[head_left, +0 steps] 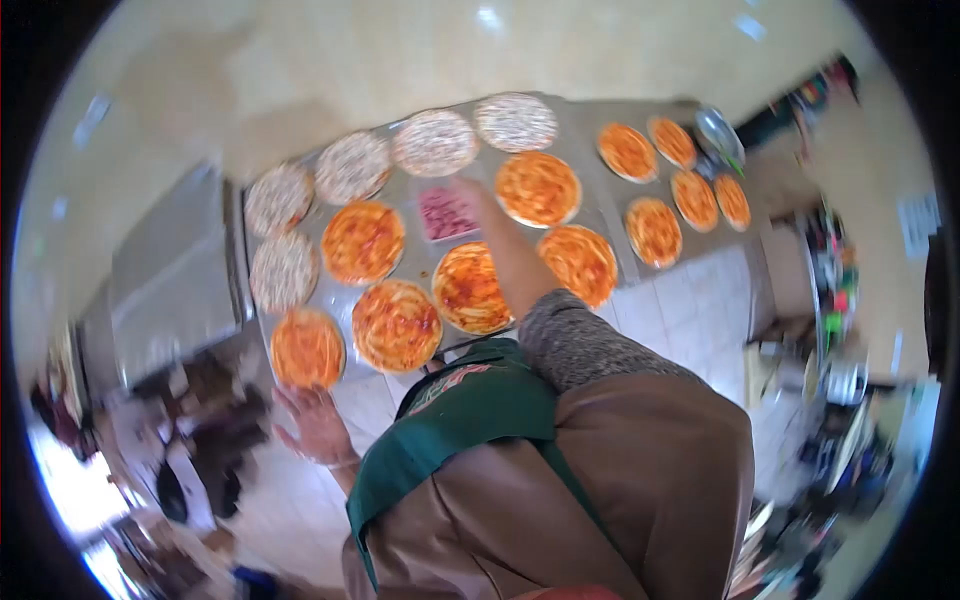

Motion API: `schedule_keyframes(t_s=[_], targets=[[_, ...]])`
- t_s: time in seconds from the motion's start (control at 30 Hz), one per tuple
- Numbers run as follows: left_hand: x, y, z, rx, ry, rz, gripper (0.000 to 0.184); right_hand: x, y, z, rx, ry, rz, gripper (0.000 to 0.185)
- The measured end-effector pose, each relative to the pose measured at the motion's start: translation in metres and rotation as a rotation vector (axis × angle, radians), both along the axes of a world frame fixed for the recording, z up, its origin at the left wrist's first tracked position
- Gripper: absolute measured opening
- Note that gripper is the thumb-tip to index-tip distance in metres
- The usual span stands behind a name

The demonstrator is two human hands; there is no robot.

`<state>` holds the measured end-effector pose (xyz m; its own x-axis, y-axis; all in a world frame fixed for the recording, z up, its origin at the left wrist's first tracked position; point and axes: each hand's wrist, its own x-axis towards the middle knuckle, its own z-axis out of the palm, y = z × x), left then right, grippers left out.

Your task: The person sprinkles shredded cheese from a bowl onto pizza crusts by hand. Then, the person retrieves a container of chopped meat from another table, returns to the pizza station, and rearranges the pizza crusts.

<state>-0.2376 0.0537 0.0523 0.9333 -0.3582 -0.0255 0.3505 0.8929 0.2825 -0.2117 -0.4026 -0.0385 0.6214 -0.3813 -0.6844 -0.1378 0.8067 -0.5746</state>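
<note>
My right hand [466, 192] reaches over the upper right edge of a clear tub [437, 238] of small pink chopped pieces [444, 213], which look like diced ham or onion. Its fingers are blurred, so I cannot tell whether they grip anything. My left hand [316, 427] is open, fingers spread, just below the table edge near a sauced pizza base [307, 348]. Around the tub lie more bases with red sauce, such as one on the left [363, 243] and one below [397, 325]. Along the far side are pizzas covered in pale shreds [436, 142].
The metal table [590, 150] carries several smaller sauced bases [654, 232] on the right, beside a metal bowl [718, 130]. A grey covered surface [172, 275] stands at the left. Another person [800, 105] is at the far right. Cluttered shelves [835, 300] line the right side.
</note>
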Motion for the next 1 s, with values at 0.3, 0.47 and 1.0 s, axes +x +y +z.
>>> schedule_keyframes(t_s=[0.3,0.47,1.0], targets=[[0.013,-0.044,0.007,0.075,-0.124,-0.280,0.058,-0.001,-0.005,-0.072,-0.189,-0.024,-0.105,0.028],[0.019,-0.055,-0.002,0.038,-0.202,-0.412,0.058,-0.115,0.046,0.022,-0.153,-0.517,0.191,0.054],[-0.029,-0.125,-0.030,0.074,-0.024,-0.516,0.063,-0.454,0.104,-0.037,0.493,-0.123,0.437,0.048]])
